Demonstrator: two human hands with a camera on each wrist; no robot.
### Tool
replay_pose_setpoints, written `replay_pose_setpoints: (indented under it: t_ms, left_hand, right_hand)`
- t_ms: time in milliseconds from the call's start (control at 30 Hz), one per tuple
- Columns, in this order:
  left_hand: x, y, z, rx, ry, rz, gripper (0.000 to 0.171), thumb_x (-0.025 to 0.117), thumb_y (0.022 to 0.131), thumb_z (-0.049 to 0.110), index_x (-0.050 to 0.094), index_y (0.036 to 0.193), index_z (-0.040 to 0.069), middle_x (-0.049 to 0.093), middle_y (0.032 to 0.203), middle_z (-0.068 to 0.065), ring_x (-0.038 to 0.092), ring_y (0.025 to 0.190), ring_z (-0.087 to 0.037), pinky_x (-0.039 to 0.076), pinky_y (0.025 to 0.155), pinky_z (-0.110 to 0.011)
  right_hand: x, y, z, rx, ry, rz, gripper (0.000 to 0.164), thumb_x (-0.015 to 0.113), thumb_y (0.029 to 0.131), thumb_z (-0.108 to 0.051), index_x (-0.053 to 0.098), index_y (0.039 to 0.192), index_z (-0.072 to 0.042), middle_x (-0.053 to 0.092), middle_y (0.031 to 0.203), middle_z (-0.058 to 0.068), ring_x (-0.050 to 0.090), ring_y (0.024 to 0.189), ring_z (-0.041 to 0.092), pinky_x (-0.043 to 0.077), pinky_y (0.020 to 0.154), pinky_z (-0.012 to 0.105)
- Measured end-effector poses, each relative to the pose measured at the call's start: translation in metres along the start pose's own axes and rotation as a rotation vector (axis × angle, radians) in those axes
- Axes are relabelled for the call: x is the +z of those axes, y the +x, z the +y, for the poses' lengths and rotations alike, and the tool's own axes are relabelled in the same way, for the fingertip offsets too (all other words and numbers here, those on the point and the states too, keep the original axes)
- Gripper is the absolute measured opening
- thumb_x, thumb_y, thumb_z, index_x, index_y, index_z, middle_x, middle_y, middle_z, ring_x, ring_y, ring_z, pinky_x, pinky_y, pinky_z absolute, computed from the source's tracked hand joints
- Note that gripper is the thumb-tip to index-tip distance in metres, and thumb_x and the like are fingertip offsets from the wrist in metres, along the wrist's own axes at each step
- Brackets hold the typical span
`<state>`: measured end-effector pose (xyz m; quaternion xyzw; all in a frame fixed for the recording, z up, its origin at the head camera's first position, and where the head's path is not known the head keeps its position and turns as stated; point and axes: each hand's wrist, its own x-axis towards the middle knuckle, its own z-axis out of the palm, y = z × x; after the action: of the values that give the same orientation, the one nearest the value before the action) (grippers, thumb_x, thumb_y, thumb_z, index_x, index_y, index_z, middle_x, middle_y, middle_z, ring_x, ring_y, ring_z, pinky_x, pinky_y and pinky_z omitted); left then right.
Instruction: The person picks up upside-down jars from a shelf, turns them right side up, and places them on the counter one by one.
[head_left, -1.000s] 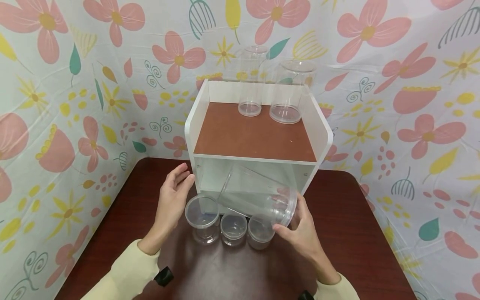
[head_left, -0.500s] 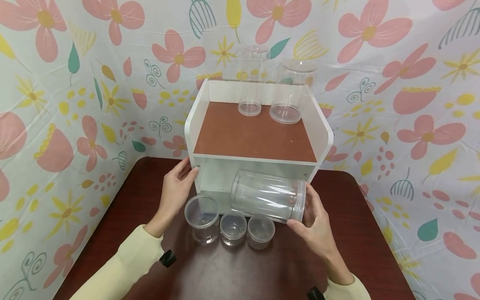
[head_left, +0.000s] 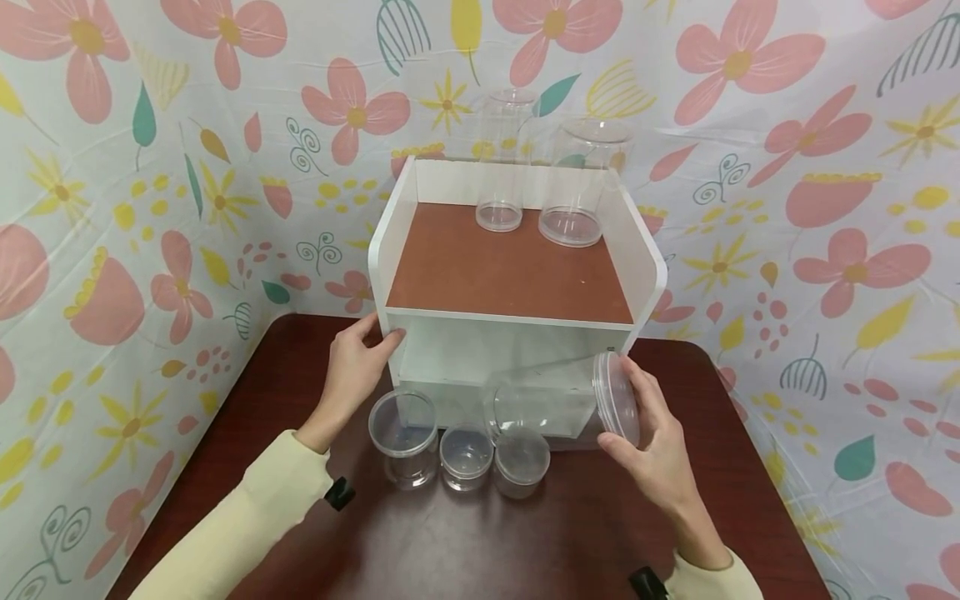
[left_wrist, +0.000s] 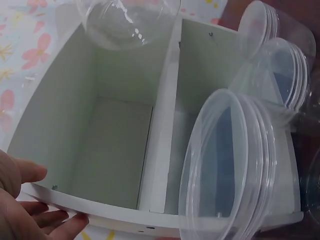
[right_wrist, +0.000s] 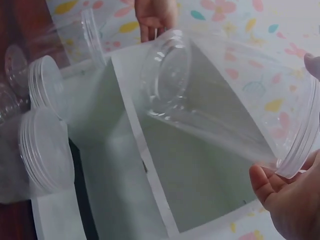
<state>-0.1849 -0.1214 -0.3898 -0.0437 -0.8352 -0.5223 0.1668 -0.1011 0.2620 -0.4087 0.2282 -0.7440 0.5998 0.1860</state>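
My right hand (head_left: 660, 446) grips a large clear plastic jar (head_left: 543, 404) by its lidded end. The jar lies tilted on its side before the lower opening of a white shelf unit (head_left: 510, 317), its base pointing left. In the right wrist view, fingers and thumb hold the lid rim (right_wrist: 305, 132). My left hand (head_left: 352, 371) holds the unit's left side panel, thumb at the front edge and fingers outside. Three shorter lidded clear jars stand in a row in front: a larger left jar (head_left: 405, 437), a small middle jar (head_left: 467, 458) and a right jar (head_left: 521, 462).
On the unit's brown upper shelf (head_left: 502, 271) stand a narrow tall clear jar (head_left: 500, 167) and a wider clear jar (head_left: 577, 187). The unit sits on a dark red-brown table (head_left: 480, 542). A flower-patterned cloth (head_left: 750, 208) hangs behind and at the sides.
My right hand has moved right with the large jar, whose lid end now tilts upward. The left hand has come in from beside the unit and taken hold of its left panel.
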Motion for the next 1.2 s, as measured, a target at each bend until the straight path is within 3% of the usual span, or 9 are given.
replay_pose_setpoints:
  t_ms: [167,467,667,933,1200]
  left_hand:
    - [0.001,0.003,-0.004,0.038,0.038,0.007,0.036,0.071,0.098,0.02,0.07,0.133,0.01,0.076,0.11,-0.013,0.072,0.095,-0.026,0.054,0.073,-0.038]
    - [0.001,0.005,-0.007,0.068,0.051,0.024,0.032,0.071,0.098,0.018,0.072,0.129,0.009,0.077,0.102,-0.011,0.071,0.089,-0.024,0.053,0.071,-0.037]
    - [0.005,0.006,-0.013,0.099,0.062,0.062,0.031,0.069,0.098,0.015,0.073,0.128,0.009,0.077,0.1,-0.011,0.07,0.079,-0.022,0.049,0.062,-0.03]
    - [0.004,0.005,-0.012,0.107,0.065,0.082,0.03,0.072,0.095,0.014,0.074,0.125,0.009,0.078,0.098,-0.009,0.07,0.077,-0.021,0.047,0.061,-0.032]
    - [0.004,0.005,-0.014,0.108,0.049,0.067,0.031,0.072,0.096,0.013,0.073,0.127,0.011,0.078,0.102,-0.009,0.073,0.084,-0.022,0.05,0.063,-0.034]
  right_hand:
    - [-0.009,0.0,-0.007,0.031,-0.067,-0.011,0.098,0.075,0.07,0.016,0.039,0.158,-0.003,0.045,0.151,0.013,0.045,0.132,0.019,0.038,0.104,0.02]
    - [-0.028,0.005,-0.017,-0.035,-0.253,-0.049,0.106,0.083,0.064,0.017,0.041,0.158,-0.008,0.048,0.151,0.003,0.047,0.129,0.009,0.036,0.102,0.014]
    - [-0.037,0.009,-0.025,-0.079,-0.332,-0.066,0.112,0.089,0.058,0.014,0.043,0.157,-0.007,0.051,0.145,0.004,0.049,0.125,0.007,0.037,0.098,0.013]
    - [-0.046,0.015,-0.03,-0.131,-0.389,-0.107,0.118,0.093,0.051,0.013,0.043,0.156,-0.004,0.053,0.135,0.008,0.049,0.123,0.007,0.034,0.101,0.014]
    - [-0.049,0.015,-0.033,-0.089,-0.472,-0.149,0.119,0.098,0.053,0.004,0.042,0.158,-0.009,0.051,0.142,0.012,0.046,0.125,0.007,0.032,0.1,0.012]
